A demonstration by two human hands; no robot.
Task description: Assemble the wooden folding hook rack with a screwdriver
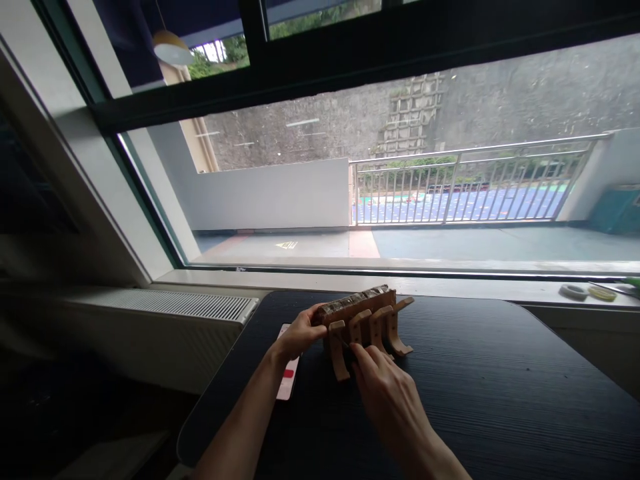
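Head view: your left hand [299, 332] pinched the wooden block [357, 308]; your right hand [387, 380] bunched beside its curved pieces [339, 360] (what it pinched was unclear). Uneven pushing risked tipping.

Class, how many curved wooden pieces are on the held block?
4 along the wooden block: leftmost piece, second piece, third piece and rightmost piece; the right hand may hide others.

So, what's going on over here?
A person is working on a wooden object with curved wooden pieces along its side, at a dark table. The left hand grips one end; the right hand is at the curved pieces, its fingertips partly hidden. A phone lies beside the left forearm.
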